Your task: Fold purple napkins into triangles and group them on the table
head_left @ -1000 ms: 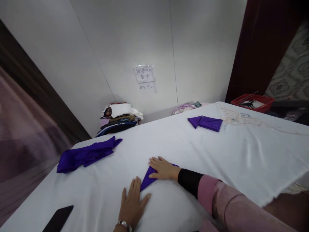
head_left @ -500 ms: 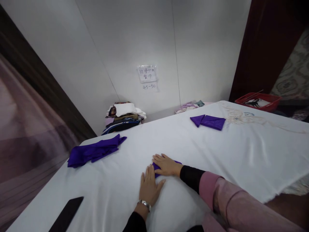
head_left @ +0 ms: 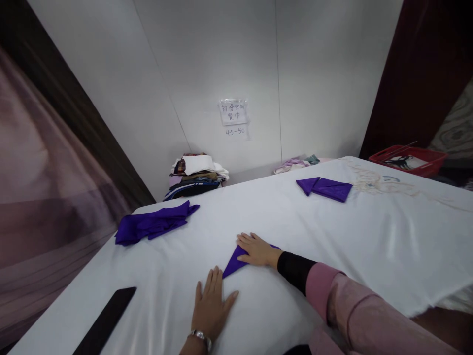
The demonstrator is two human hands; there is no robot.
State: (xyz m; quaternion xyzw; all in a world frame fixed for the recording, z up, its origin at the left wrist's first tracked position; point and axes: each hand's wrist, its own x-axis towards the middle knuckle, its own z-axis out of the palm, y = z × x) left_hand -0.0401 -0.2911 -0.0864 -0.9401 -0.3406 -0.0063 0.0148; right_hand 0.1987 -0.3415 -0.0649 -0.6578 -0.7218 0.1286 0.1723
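A folded purple napkin (head_left: 233, 264) lies on the white tablecloth in front of me, one pointed corner showing towards my left hand. Flat on top of this napkin rests my right hand (head_left: 257, 250), fingers stretched out, hiding much of the cloth. My left hand (head_left: 210, 303) lies open on the tablecloth, fingers spread, its fingertips close to the napkin's point. On the left, a loose, crumpled purple cloth (head_left: 153, 224) lies near the table edge. Further back on the right sits another folded purple napkin (head_left: 330, 189) with a triangular end.
A dark flat strip (head_left: 107, 320) lies at the front left of the table (head_left: 155, 276). Behind the far edge stand a pile of folded clothes (head_left: 197, 172) and more fabric (head_left: 295, 164). A red basket (head_left: 430, 160) is at the far right; a curtain (head_left: 48, 212) hangs left.
My left hand has slid back towards me and left, off the napkin, uncovering its pointed corner. My right hand stays on the napkin. The view has shifted slightly.
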